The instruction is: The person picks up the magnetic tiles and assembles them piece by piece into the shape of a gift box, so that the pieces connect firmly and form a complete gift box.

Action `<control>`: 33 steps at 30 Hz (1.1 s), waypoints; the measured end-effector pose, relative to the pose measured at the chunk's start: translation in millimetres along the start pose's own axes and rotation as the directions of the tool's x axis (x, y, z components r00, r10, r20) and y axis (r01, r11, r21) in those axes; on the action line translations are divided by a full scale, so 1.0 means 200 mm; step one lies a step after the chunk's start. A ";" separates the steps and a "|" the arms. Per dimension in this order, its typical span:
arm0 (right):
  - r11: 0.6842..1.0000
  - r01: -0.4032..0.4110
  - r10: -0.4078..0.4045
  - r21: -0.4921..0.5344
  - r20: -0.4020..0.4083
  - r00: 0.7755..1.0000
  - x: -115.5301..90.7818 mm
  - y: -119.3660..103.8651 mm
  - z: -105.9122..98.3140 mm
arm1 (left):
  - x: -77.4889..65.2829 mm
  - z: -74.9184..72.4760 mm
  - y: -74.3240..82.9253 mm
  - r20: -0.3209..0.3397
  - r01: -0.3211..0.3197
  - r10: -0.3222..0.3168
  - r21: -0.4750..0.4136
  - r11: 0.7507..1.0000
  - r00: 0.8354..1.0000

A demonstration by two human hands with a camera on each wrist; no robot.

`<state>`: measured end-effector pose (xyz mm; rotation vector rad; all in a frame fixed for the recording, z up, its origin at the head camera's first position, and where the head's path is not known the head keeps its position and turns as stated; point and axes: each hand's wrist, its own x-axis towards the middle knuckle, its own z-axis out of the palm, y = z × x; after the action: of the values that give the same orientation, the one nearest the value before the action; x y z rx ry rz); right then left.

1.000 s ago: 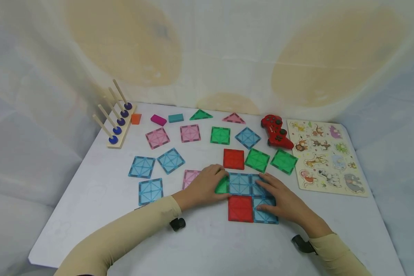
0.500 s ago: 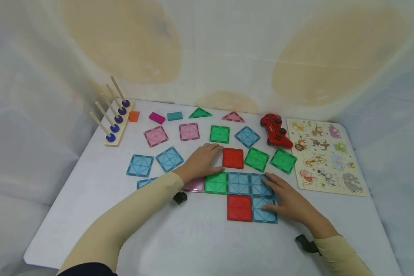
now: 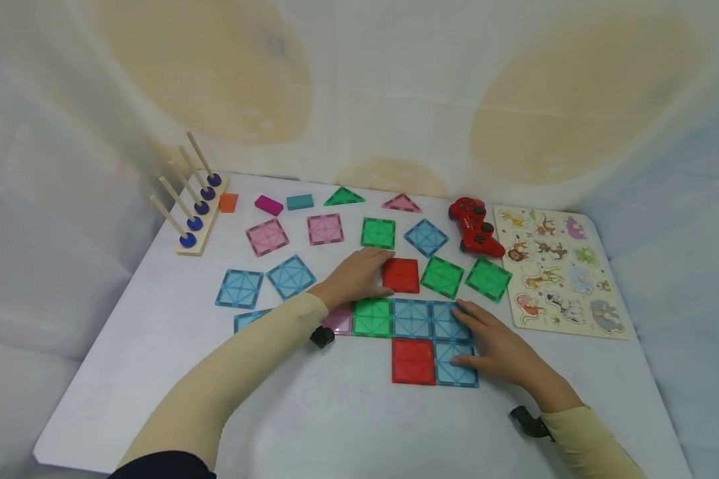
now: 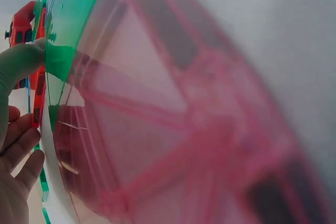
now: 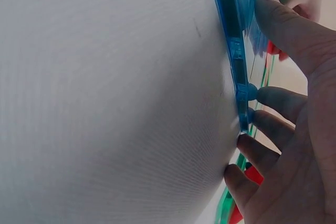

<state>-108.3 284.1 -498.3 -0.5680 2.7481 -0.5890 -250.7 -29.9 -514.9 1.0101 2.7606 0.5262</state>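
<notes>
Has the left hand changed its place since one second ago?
Yes, away from the person. Judged against the far red tile, the left hand lay mostly nearer the person; now it is at the tile's left edge.

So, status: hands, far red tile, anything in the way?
Left hand at far red tile, grip unclear. Right hand on blue tiles. Red tile apart from them. Possible snag: green tile close alongside.

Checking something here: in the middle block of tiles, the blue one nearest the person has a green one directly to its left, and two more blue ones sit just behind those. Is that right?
Not quite: the head view shows a red tile, not a green one, directly left of the nearest blue tile. Two more blue tiles do sit just behind.
</notes>
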 end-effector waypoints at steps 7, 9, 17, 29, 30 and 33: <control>1.000 0.003 -0.003 0.002 -0.002 1.000 0.01 0.00 0.00 | -0.05 -0.01 -0.03 -0.045 0.010 -0.013 -0.066 0.998 0.999; 1.000 0.002 -0.002 0.002 -0.002 1.000 0.01 0.01 0.01 | -0.08 -0.01 -0.04 -0.060 -0.001 -0.002 -0.056 0.998 0.998; 1.000 0.007 -0.007 -0.006 -0.001 1.000 0.00 0.01 0.01 | -0.22 0.01 -0.07 -0.074 -0.023 0.013 -0.134 0.991 0.997; 1.000 0.005 -0.005 -0.001 -0.003 1.000 0.00 0.01 0.01 | -0.44 0.00 0.00 -0.084 -0.060 0.039 -0.260 0.964 0.996; 1.000 0.006 -0.006 -0.002 -0.004 1.000 0.00 0.02 0.01 | -0.45 0.01 0.01 -0.080 -0.066 0.047 -0.256 0.964 0.996; 1.000 0.011 -0.011 -0.006 -0.008 1.000 0.00 0.02 0.02 | -0.50 0.04 0.01 -0.082 -0.073 0.055 -0.233 0.970 0.995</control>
<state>-108.6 286.0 -502.5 -0.5843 2.7570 -0.5870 -170.4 -91.2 -518.2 1.0444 2.6530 0.8950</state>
